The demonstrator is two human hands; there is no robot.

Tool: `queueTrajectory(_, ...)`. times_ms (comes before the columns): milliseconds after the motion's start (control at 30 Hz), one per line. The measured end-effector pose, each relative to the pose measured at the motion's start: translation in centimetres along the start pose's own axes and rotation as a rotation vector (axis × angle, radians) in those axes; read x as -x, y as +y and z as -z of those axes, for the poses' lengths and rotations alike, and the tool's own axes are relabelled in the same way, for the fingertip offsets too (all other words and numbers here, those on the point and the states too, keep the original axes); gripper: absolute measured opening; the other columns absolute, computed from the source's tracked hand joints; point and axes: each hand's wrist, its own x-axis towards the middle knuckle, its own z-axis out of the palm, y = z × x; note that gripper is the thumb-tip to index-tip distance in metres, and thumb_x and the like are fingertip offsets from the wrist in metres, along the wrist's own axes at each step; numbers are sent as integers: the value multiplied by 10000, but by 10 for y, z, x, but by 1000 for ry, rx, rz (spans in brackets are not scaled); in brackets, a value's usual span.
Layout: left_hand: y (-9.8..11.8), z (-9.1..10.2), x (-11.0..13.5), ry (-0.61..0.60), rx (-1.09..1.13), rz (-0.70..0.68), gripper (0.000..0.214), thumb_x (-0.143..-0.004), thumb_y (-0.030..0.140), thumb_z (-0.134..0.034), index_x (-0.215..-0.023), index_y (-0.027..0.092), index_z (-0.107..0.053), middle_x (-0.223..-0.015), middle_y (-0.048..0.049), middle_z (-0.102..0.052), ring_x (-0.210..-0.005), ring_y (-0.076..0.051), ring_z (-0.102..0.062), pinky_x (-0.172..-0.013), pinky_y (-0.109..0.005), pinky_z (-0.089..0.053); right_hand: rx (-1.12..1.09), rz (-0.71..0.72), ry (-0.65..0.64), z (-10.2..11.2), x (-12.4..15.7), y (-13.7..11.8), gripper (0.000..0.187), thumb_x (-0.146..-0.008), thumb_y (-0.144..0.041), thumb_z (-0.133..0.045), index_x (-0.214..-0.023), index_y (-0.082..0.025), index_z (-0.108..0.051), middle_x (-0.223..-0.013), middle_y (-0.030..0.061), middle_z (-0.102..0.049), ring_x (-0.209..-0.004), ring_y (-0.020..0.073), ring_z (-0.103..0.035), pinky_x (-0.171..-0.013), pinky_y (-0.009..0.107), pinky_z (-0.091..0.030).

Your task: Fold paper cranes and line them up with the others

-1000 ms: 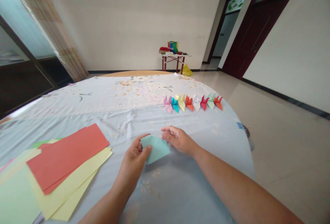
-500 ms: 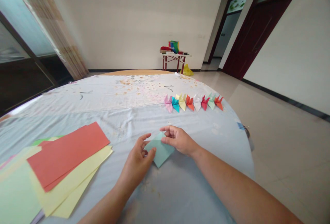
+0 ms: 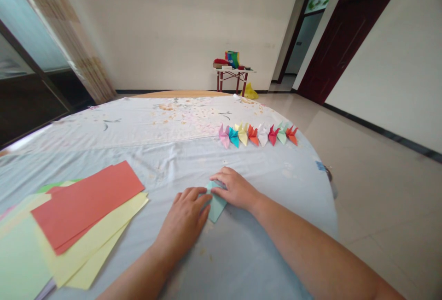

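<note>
A folded piece of light teal paper (image 3: 217, 206) lies on the pale blue tablecloth (image 3: 165, 152) just in front of me. My left hand (image 3: 184, 219) rests flat on its left part, fingers stretched forward. My right hand (image 3: 234, 188) presses down on its upper right part with fingers laid flat and together. Most of the paper is hidden under both hands; only a lower corner and a small top edge show.
A row of several folded paper cranes (image 3: 257, 135) in different colours stands further back on the right. A stack of red, yellow and green sheets (image 3: 81, 217) lies at the left. The table's rounded edge (image 3: 328, 185) drops to tiled floor on the right.
The teal paper was held slightly lifted between both hands; it now lies flat on the cloth with both hands pressed on top, covering more of it.
</note>
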Motion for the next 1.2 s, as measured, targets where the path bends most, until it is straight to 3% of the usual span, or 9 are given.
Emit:
queueTrajectory(133,3,1,-1,-39,-75,-25,271,-852,249,-415,-1050,264,-600,-1093,-68,-594,-997,-224,-522,-849,-417,-388,-93,-17,-101,21,3,8,238,-760,-149,-562,-978,-165,-655,-914,60,-572,-789,136,-534,-751,264,-436)
queueTrajectory(233,2,0,-2,-19,-92,-39,269,-852,255,-417,-1049,264,-601,-1100,-68,-590,-993,-224,-522,-861,-417,-375,-109,71,-219,40,6,14,287,-708,-77,-581,-953,-199,-668,-944,39,-589,-941,158,-518,-910,310,-364)
queueTrajectory(367,2,-1,0,-12,-95,-52,273,-852,268,-421,-1062,269,-595,-1106,-68,-586,-1003,-227,-519,-873,-421,-356,-44,112,-331,48,9,19,306,-694,-103,-621,-961,-244,-673,-990,29,-590,-987,171,-486,-941,332,-334)
queueTrajectory(600,3,1,0,-3,-124,-66,219,-839,266,-476,-989,302,-631,-1043,-54,-599,-981,-229,-507,-831,-404,-343,-7,100,-364,47,8,20,192,-755,-214,-632,-936,-244,-689,-984,40,-584,-986,178,-464,-928,327,-343)
queueTrajectory(800,3,2,-1,-108,-106,-132,250,-862,217,-436,-1010,302,-618,-1003,-51,-598,-903,-201,-520,-773,-359,-353,-28,91,-334,45,7,15,180,-799,-282,-589,-941,-226,-684,-968,49,-596,-986,177,-473,-931,329,-343)
queueTrajectory(1033,1,4,-1,-124,-68,-124,255,-870,238,-421,-1011,304,-623,-1011,-50,-584,-912,-197,-516,-790,-359,-357,-79,109,-331,51,9,21,238,-793,-172,-561,-1011,-210,-648,-991,39,-612,-980,159,-508,-940,327,-334)
queueTrajectory(1200,-1,5,-2,-136,-58,-136,262,-880,264,-408,-1031,312,-616,-999,-47,-577,-905,-188,-510,-784,-349,-362,-14,112,-344,52,8,22,208,-737,-159,-633,-928,-222,-684,-964,39,-605,-970,172,-493,-924,334,-345)
